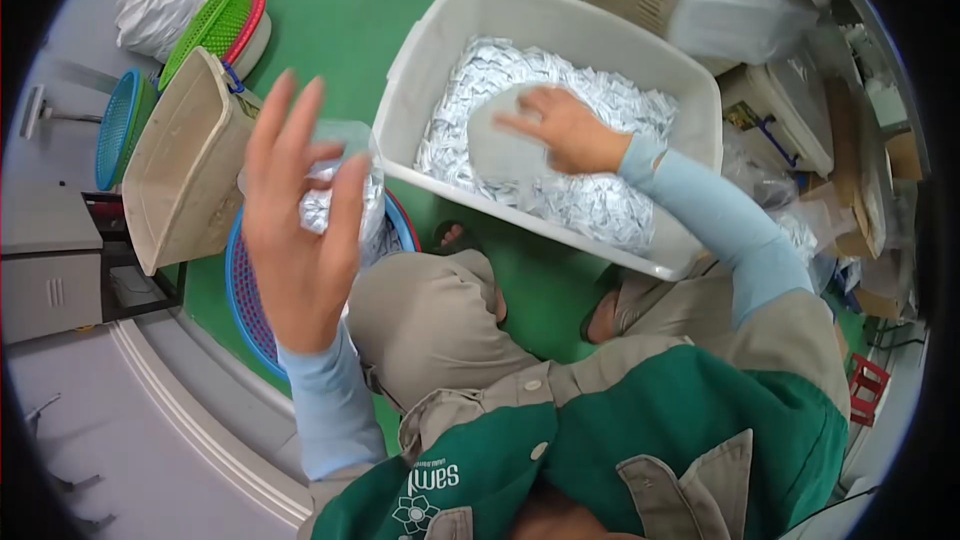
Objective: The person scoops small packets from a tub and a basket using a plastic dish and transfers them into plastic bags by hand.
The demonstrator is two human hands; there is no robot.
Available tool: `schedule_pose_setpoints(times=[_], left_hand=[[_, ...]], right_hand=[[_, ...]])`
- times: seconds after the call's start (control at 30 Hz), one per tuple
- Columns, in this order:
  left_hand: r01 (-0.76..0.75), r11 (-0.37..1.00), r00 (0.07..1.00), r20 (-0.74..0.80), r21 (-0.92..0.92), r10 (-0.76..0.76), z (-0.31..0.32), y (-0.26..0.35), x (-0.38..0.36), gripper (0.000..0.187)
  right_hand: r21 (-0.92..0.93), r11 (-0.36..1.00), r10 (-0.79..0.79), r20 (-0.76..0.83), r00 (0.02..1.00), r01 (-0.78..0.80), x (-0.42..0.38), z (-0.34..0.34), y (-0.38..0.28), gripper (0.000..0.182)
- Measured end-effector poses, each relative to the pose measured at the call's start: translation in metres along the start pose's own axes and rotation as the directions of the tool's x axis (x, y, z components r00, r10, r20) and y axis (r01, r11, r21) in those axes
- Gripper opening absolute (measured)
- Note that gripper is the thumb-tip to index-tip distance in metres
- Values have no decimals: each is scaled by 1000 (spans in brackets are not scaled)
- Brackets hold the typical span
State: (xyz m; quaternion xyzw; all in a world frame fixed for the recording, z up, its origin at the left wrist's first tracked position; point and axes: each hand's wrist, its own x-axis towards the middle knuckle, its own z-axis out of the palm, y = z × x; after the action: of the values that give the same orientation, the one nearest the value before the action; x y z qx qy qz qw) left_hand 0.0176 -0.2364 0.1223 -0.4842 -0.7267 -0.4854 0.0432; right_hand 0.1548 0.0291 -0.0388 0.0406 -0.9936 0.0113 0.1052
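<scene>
From the head view I record the left hand [305, 230] raised at left, fingers spread apart and blurred by motion. Just behind its thumb side I see a clear container [350, 137] with silvery packets visible through it, above a blue basket [236, 285]; I cannot tell whether hand and container touch.

I find the right hand [575, 135] over a white tub [570, 15] part-filled with silvery strips [610, 205]. A translucent rounded piece [500, 145] lies on the strips, beneath and to the left of the right hand, its edge partly lost in blur. The right fingers reach across this piece; I cannot tell whether they grip it.

On writing: the green and beige shirt [640, 420] bears white letters [435, 478], which I read as "sam" plus a further character I cannot settle. A smaller line alongside is illegible to me. A white flower outline [413, 515] is printed next to the letters.
</scene>
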Motion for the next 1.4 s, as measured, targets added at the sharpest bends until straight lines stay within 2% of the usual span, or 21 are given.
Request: schedule_pose_setpoints(times=[0.07,0.17,0.2,0.3,0.37,0.43,0.5,0.53,0.57,0.6,0.63,0.67,0.73,0.77,0.87,1.03,1.1,1.23,1.3,1.33,1.4], left_hand=[[-152,988,983,108,14,150,25,1,23,42],[-395,917,905,197,59,377,89,-28,57,39],[-382,920,901,253,81,352,110,-39,62,39],[-353,898,886,401,264,231,171,-104,73,42],[-269,860,781,621,433,-69,202,-152,71,41],[-291,789,648,718,541,-253,231,-192,54,38],[-315,727,601,721,610,-345,246,-222,28,41],[-347,659,472,731,668,-493,248,-234,25,66],[-363,616,447,711,699,-544,246,-237,22,69],[-380,572,422,686,727,-592,244,-242,20,72],[-509,537,484,740,672,-467,248,-270,6,83],[-515,540,473,746,666,-469,250,-265,4,83],[-476,559,303,724,678,-620,248,-246,4,90],[-431,623,262,751,653,-605,253,-265,6,103],[-380,543,261,650,749,-714,253,-236,8,103],[-239,661,231,703,711,-672,260,-205,-6,110],[-234,716,202,754,657,-626,281,-218,-17,114],[110,888,304,835,447,-459,307,-187,-26,109],[17,969,342,909,245,-236,349,-192,-51,115],[3,969,303,923,249,-238,338,-148,-42,118],[269,939,-54,977,214,-208,305,-85,1,119]], right_hand=[[-36,980,191,-151,970,-198,1,11,39,78],[-97,799,553,-269,788,-594,-1,72,63,76],[-55,770,609,-237,757,-636,-7,96,59,77],[-11,896,436,-160,886,-443,-26,81,3,84],[106,952,295,-67,953,-287,-55,53,-22,92],[255,935,259,-10,966,-248,-78,18,-32,94],[227,884,425,-21,905,-410,-92,7,-18,90],[206,837,528,-55,848,-507,-96,10,-5,88],[156,804,593,-162,788,-573,-100,21,11,87],[81,744,667,-147,730,-663,-106,27,20,86],[4,672,734,-137,665,-741,-114,32,24,86],[-14,637,767,-94,635,-771,-124,37,17,86],[1,642,766,16,642,-766,-118,18,-15,90],[77,613,785,57,617,-786,-109,11,-30,92],[238,534,797,180,577,-812,-86,-6,-59,93],[408,355,845,244,475,-841,-79,14,-57,95],[549,169,851,337,402,-818,-77,16,-54,95],[735,-48,873,360,329,-676,-95,53,-38,86],[742,-413,761,600,248,-528,-100,27,-33,82],[698,-508,721,665,194,-504,-108,24,-27,77],[700,-592,700,692,176,-399,-122,27,-13,71]])
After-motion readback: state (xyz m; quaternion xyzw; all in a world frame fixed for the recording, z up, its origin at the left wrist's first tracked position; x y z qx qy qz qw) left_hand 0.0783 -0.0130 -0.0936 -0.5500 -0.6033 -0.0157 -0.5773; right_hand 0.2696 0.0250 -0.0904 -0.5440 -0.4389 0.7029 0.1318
